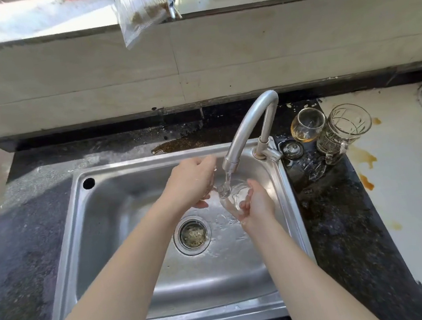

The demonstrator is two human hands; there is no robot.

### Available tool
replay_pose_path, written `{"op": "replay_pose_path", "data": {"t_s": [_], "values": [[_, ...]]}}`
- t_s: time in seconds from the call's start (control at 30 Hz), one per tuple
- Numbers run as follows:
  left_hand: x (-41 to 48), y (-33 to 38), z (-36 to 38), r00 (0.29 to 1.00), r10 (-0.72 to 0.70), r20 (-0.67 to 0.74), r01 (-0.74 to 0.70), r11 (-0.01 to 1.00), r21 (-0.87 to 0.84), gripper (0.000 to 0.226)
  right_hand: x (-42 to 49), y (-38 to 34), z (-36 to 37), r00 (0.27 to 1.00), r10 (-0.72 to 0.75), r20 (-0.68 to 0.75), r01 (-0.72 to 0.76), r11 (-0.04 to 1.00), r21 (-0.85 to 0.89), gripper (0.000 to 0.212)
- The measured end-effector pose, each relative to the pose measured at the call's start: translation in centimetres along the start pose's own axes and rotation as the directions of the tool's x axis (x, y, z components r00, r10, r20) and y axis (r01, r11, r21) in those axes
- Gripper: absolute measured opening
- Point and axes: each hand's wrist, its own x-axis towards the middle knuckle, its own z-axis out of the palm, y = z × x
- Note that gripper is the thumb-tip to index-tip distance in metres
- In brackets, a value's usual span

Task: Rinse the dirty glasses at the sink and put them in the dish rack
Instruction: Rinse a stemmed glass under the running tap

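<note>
Over the steel sink (108,200) my right hand (257,202) cups a clear glass (233,195) from below, tilted under the tap (248,128), whose water runs into it. My left hand (191,181) is at the glass's left side with fingers curled; whether it grips the glass is unclear. On the dark counter right of the tap stand a stemmed glass (307,125) with amber liquid in it and a patterned glass mug (342,129). No dish rack is in view.
A drain strainer (192,234) holding food scraps sits in the sink bottom. Brown spills (364,159) stain the white surface at right. A plastic bag (140,10) hangs from the ledge above. Wet dark counter (341,223) flanks the sink.
</note>
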Motion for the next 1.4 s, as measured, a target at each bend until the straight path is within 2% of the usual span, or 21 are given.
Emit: {"op": "replay_pose_path", "data": {"t_s": [0.1, 0.2, 0.27, 0.37, 0.4, 0.43, 0.5, 0.6, 0.67, 0.73, 0.8, 0.87, 0.97, 1.07, 1.2, 1.3, 1.4], "values": [[0.1, -0.6, -1.9, 0.969, -0.130, 0.212, 0.085, 0.974, 0.209, 0.023, -0.4, -0.3, 0.3, 0.991, -0.129, 0.035, 0.133, 0.980, -0.150, 0.023], [-0.3, -2.1, -2.8, 0.884, -0.159, 0.439, 0.011, 0.947, 0.320, 0.018, -0.4, -0.5, 1.1, 0.941, -0.302, 0.153, 0.336, 0.885, -0.323, 0.023], [-0.5, -3.0, -2.2, 0.869, -0.144, 0.474, -0.038, 0.934, 0.355, 0.018, -0.4, -0.5, 2.0, 0.886, -0.396, 0.240, 0.463, 0.772, -0.435, 0.018], [-0.7, -4.2, -0.5, 0.915, -0.060, 0.399, -0.159, 0.856, 0.492, 0.022, -0.8, -0.7, 2.6, 0.782, -0.505, 0.366, 0.618, 0.546, -0.566, 0.022], [-0.7, -4.7, -0.1, 0.925, -0.011, 0.380, -0.200, 0.835, 0.512, 0.026, -1.3, -1.1, 2.5, 0.759, -0.488, 0.431, 0.647, 0.492, -0.582, 0.025], [-0.6, -5.5, 0.2, 0.930, 0.027, 0.366, -0.222, 0.836, 0.502, 0.031, -1.9, -1.6, 2.4, 0.755, -0.408, 0.512, 0.655, 0.464, -0.596, 0.028], [-0.5, -6.9, 0.0, 0.943, 0.061, 0.328, -0.215, 0.864, 0.456, 0.038, -3.0, -2.6, 2.1, 0.751, -0.123, 0.649, 0.628, 0.437, -0.644, 0.033], [-0.2, -8.2, -0.5, 0.963, 0.084, 0.258, -0.205, 0.848, 0.489, 0.035, -3.7, -3.6, 1.7, 0.673, 0.209, 0.710, 0.640, 0.317, -0.700, 0.036], [-0.2, -8.4, -0.4, 0.974, 0.150, 0.169, -0.219, 0.814, 0.538, 0.025, -4.1, -3.6, 2.1, 0.660, 0.263, 0.703, 0.661, 0.241, -0.711, 0.041], [-0.2, -8.5, 0.5, 0.976, 0.206, 0.065, -0.206, 0.802, 0.561, 0.022, -4.5, -2.8, 2.7, 0.690, 0.135, 0.711, 0.687, 0.185, -0.702, 0.045], [-0.2, -8.8, 1.6, 0.981, 0.193, -0.009, -0.165, 0.862, 0.479, 0.027, -4.3, -1.7, 3.1, 0.717, -0.117, 0.687, 0.693, 0.228, -0.684, 0.049], [-0.3, -9.0, 2.2, 0.986, 0.153, -0.069, -0.117, 0.920, 0.375, 0.029, -4.2, -1.0, 2.8, 0.693, -0.280, 0.665, 0.720, 0.310, -0.621, 0.056], [-0.3, -8.8, 2.0, 0.994, 0.108, -0.035, -0.099, 0.976, 0.194, 0.026, -4.6, -1.5, 1.7, 0.660, -0.304, 0.687, 0.733, 0.460, -0.501, 0.052], [-0.4, -8.6, 2.3, 0.989, 0.082, 0.120, -0.074, 0.995, -0.067, 0.034, -4.8, -2.6, 1.0, 0.652, -0.331, 0.682, 0.720, 0.552, -0.420, 0.034], [-0.4, -8.4, 2.9, 0.961, 0.052, 0.273, 0.006, 0.978, -0.208, 0.041, -4.4, -3.3, 0.8, 0.645, -0.392, 0.656, 0.737, 0.543, -0.401, 0.017], [-0.2, -8.3, 3.1, 0.930, 0.089, 0.357, 0.011, 0.963, -0.270, 0.040, -4.3, -3.6, 0.5, 0.655, -0.321, 0.684, 0.725, 0.523, -0.449, 0.025], [-0.1, -7.9, 3.3, 0.902, 0.096, 0.422, 0.055, 0.942, -0.331, 0.036, -4.3, -3.5, 0.3, 0.650, -0.267, 0.712, 0.718, 0.522, -0.460, 0.025]]}}
